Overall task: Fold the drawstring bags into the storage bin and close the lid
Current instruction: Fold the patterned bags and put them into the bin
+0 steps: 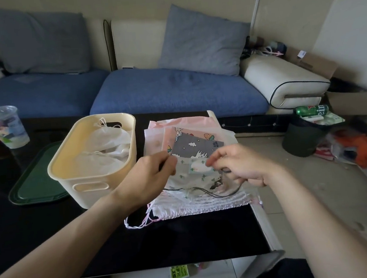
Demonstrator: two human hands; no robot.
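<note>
Both hands, left (152, 177) and right (236, 165), pinch the dark drawstring (217, 194) of the top bag (195, 178) on the stack (206, 200) beside the cream bin (97, 183) on the worktop (187, 237).

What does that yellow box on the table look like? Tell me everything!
The storage bin is a pale cream-yellow tub that looks like plastic, with rounded corners and slot handles cut into its near and far ends. It stands upright and open on the dark table, with no lid on. White drawstring bags lie inside. Its left side overlaps the flat green lid, and the left hand hovers by its right corner.
</note>
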